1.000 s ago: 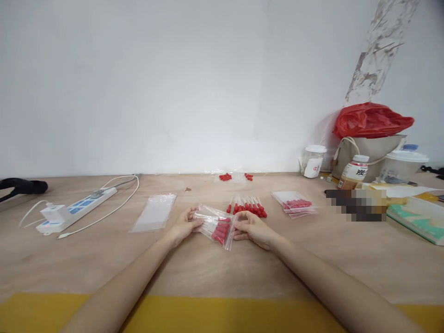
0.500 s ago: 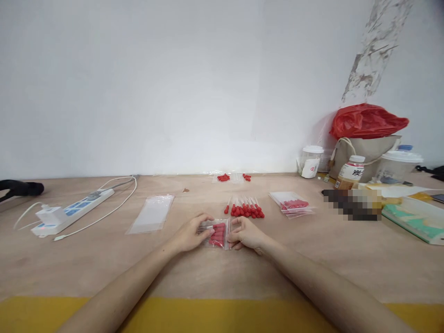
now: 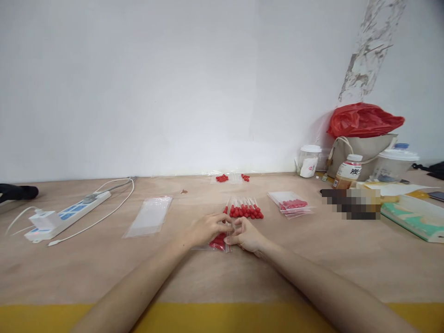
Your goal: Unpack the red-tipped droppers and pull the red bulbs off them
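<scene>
A small clear plastic bag (image 3: 219, 242) filled with red-bulbed droppers lies on the wooden table in front of me. My left hand (image 3: 204, 229) rests on top of it with fingers curled, pinching at its right end. My right hand (image 3: 245, 235) meets the left one there, thumb and fingers pinched on the same edge of the bag. Just beyond the hands lies a row of loose red-bulbed droppers (image 3: 244, 209).
A stack of empty clear bags (image 3: 149, 215) lies to the left and a pile of filled bags (image 3: 290, 204) to the right. A power strip (image 3: 62, 217) with cables sits far left. Bottles, cups, a tote and a red bag (image 3: 362, 121) crowd the right rear. More droppers (image 3: 231, 177) lie by the wall.
The bag was held up and tilted between both hands; it has been laid flat on the table and both hands have closed together over its right end.
</scene>
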`<state>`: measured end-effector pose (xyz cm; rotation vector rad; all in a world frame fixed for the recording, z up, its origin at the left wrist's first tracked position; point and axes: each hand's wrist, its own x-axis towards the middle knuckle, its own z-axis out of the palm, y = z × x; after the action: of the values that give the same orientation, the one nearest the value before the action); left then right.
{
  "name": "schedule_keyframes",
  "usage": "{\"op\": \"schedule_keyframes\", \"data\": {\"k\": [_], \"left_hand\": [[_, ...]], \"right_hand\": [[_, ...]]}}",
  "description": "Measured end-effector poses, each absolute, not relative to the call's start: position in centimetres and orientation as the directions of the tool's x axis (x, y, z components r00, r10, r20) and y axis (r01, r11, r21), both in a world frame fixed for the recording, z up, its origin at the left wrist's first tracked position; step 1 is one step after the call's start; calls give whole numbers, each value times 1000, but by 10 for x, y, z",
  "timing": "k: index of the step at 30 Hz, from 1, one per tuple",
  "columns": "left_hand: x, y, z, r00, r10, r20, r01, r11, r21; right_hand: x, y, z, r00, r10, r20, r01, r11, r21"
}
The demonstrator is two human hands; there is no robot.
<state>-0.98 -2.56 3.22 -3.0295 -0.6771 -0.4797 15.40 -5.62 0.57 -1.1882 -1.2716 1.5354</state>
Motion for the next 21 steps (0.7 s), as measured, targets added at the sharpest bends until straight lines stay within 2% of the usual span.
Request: {"op": "schedule_keyframes", "data": {"k": [5, 12, 17, 19, 21], "left_hand": [[-10, -26, 25, 866, 360, 347, 389, -921, -14], [-13, -25, 18, 869, 336, 363, 394, -914, -97], [-17, -25, 18, 867, 357, 349, 424, -895, -137], [-18, -26, 19, 862, 377, 340, 443, -885, -142], [-18, -27, 20, 845, 407, 347, 474, -870, -134]], "right_hand": [[155, -56, 2, -204, 966, -159, -3, -163, -987], [163, -53, 2, -269, 952, -148, 60, -136, -989], [164, -54, 3, -374, 927, -25, 61, -3, -998], [164, -54, 0, -370, 929, 8, 103, 50, -993], [164, -54, -4, -361, 927, 103, 170, 174, -970]]}}
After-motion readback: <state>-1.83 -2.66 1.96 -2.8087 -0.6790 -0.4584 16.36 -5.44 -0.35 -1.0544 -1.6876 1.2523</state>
